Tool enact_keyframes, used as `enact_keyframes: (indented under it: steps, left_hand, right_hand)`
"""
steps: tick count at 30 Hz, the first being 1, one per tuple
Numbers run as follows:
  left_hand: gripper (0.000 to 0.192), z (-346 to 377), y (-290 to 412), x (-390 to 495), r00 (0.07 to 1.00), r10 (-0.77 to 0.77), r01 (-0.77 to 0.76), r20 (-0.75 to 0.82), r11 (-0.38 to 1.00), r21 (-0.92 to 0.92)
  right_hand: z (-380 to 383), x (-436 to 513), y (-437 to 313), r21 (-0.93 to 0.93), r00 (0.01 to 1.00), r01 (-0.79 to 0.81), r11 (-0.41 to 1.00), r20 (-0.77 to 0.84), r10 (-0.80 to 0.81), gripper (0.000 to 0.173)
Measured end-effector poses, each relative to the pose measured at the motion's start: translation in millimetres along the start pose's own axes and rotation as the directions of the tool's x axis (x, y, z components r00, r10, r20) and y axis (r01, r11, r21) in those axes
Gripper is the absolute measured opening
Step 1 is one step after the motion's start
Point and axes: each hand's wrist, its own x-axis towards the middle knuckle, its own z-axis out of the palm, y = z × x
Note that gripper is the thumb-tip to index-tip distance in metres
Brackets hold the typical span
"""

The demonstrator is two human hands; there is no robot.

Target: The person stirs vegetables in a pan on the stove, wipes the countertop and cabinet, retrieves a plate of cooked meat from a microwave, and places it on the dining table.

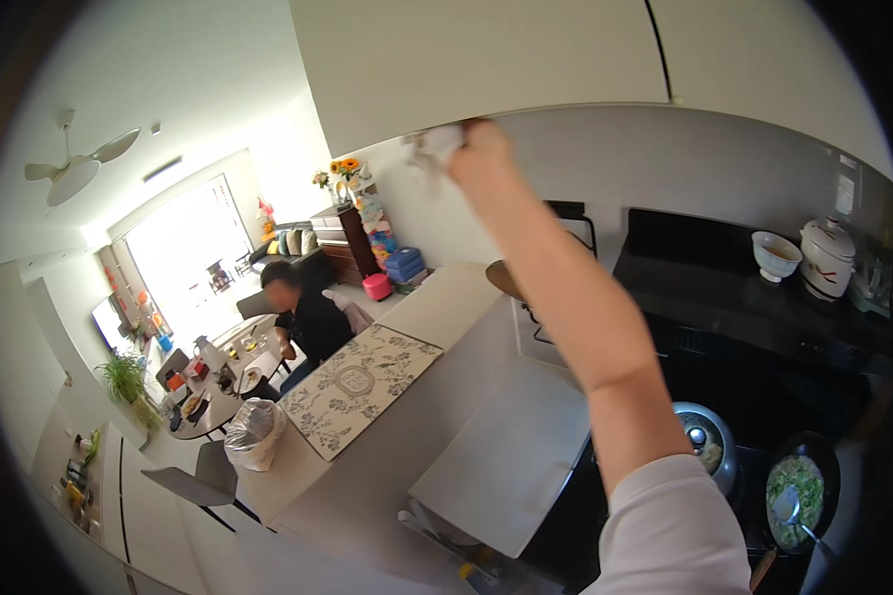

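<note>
My left arm reaches up and away toward the underside of a white wall cabinet (pixel 491 59). My left hand (pixel 484 149) grips a crumpled white cloth or paper (pixel 435 145); motion blur hides which. My right hand is not plainly in view. To the right of my sleeve a pot with a glass lid (pixel 707 439) sits on the black cooktop (pixel 744 364). Beside it, a dark pan (pixel 826 476) holds chopped greens (pixel 804 476), with a metal spoon (pixel 786 506) resting in them.
A flat pale grey panel (pixel 513 454) lies left of the cooktop. On the ledge stand a patterned mat (pixel 361 383) and a bag-lined bin (pixel 255 435). A bowl (pixel 776 254) and a lidded ceramic jar (pixel 827 260) stand at the back right. A person (pixel 316 320) sits by the dining table.
</note>
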Motion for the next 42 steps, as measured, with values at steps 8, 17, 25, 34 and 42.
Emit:
enact_keyframes:
  steps: [8,17,25,34,42]
  left_hand:
    - [0.027,11.1,-4.6,-23.2,0.997,-0.073,0.073,0.001,0.996,-0.054]
    - [0.028,-12.7,-14.9,-60.1,0.963,-0.266,0.261,0.032,0.959,0.112]
    - [0.028,-3.6,-5.6,1.4,0.999,0.012,-0.013,0.030,0.999,0.041]
    - [0.015,28.1,55.6,74.6,0.864,0.486,-0.502,-0.134,0.849,-0.162]
    - [0.016,16.9,35.1,18.0,0.899,0.433,-0.437,-0.060,0.880,-0.186]
  right_hand:
    - [-18.3,-54.5,-224.5,-0.225,0.901,0.432,0.873,0.061,-0.430,0.030]
    - [-70.7,88.2,-203.4,-0.055,0.747,0.661,0.748,0.145,-0.649,0.042]
    - [-12.6,34.3,0.7,-0.034,0.989,0.099,0.995,0.112,-0.094,0.067]
    - [29.8,-98.3,-69.3,-0.019,0.999,0.018,1.000,0.048,-0.017,0.030]
    - [74.7,-245.7,-279.2,-0.398,0.821,0.553,0.732,0.112,-0.559,0.040]
